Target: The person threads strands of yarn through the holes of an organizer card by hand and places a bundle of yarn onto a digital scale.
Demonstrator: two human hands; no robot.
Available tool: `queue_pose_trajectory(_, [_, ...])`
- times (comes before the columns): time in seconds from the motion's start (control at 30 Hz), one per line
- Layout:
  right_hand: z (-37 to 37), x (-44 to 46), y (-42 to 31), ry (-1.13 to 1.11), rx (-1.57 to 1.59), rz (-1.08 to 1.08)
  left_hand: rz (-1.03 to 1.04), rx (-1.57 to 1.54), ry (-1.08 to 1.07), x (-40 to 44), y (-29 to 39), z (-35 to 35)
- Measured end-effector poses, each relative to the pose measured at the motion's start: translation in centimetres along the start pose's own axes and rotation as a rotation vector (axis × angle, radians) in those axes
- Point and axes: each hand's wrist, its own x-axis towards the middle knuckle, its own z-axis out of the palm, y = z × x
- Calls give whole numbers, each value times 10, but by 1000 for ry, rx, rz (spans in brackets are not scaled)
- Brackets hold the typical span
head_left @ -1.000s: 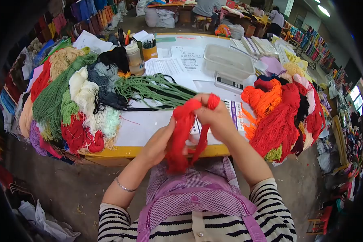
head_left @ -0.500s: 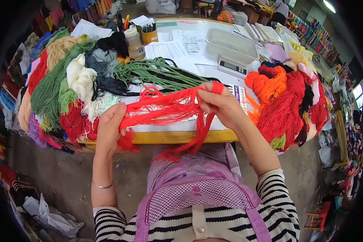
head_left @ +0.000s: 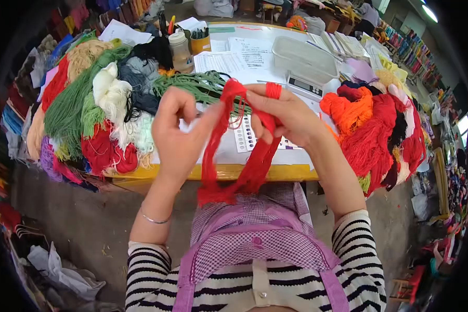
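Note:
A loop of red yarn [head_left: 260, 161] hangs from my right hand [head_left: 283, 114], which grips its top between thumb and fingers. More red yarn is wound round a finger of that hand. My left hand [head_left: 179, 135] is just left of the loop, fingers curled and thumb blurred against the strands; whether it holds any is unclear. Behind my hands, green yarn [head_left: 192, 83] lies across the white table [head_left: 187, 165]. A card with rows of dots [head_left: 243, 139] shows partly through the loop.
Multicoloured yarn skeins [head_left: 109, 93] are heaped at the left, red and orange skeins [head_left: 366, 130] at the right. Farther back are a bottle [head_left: 180, 52], a pen cup [head_left: 200, 44], papers [head_left: 218, 62] and a plastic tub [head_left: 304, 60] on a scale [head_left: 306, 87]. People are in the background.
The red yarn was stretched sideways between both hands and now hangs down as a loop from my right hand. My left hand has moved right and up, nearer to my right hand.

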Motion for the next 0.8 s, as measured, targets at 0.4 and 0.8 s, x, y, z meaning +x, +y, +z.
queue_pose_trajectory(0.4, [25,15,-42,-273,-189,-128,-230,-866,-782,69,-3,-3])
queue_pose_trajectory(0.8, [21,60,11,-539,-201,-30,-228,-1121,-248,136,53,-220])
